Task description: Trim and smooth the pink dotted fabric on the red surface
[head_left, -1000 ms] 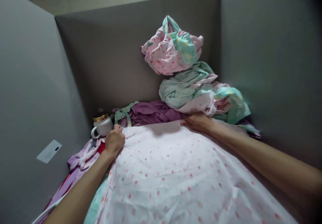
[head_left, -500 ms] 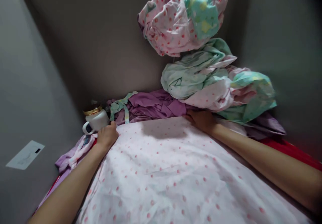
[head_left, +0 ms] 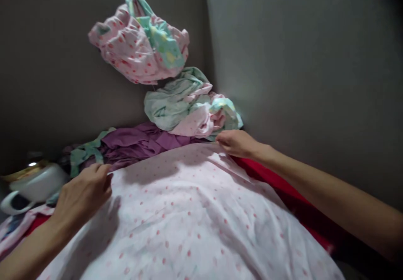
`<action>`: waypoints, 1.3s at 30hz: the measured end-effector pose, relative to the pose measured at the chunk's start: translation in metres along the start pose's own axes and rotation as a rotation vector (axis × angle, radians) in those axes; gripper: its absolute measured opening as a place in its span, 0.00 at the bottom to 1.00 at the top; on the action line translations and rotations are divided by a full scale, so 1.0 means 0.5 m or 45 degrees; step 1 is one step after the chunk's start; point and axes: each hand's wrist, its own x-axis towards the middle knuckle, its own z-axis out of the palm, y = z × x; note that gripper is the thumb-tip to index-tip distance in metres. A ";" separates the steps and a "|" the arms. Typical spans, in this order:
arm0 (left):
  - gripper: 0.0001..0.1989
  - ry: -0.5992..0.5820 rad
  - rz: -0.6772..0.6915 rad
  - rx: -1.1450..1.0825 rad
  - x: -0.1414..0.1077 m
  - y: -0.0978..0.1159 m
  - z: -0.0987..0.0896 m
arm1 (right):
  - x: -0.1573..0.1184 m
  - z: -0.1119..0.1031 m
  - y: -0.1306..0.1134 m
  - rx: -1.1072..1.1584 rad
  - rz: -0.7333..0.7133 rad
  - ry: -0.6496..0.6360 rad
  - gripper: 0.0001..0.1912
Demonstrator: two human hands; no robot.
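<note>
Pink dotted sheet (head_left: 189,213): left hand (head_left: 82,195), right hand (head_left: 236,142) grip closed, pinching far edge.

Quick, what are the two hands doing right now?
Left hand: closed on the far left edge of the pink dotted sheet.
Right hand: gripping the sheet's far right corner.

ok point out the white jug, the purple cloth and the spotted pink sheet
white jug (head_left: 37,182), head view, on its rounded side below the gold rim
purple cloth (head_left: 132,139), head view, on its crumpled middle
spotted pink sheet (head_left: 189,213), head view, on its flat middle
</note>
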 end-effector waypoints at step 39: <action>0.10 0.273 0.614 -0.586 0.292 0.536 -0.003 | -0.351 0.046 0.047 0.524 0.786 -0.009 0.08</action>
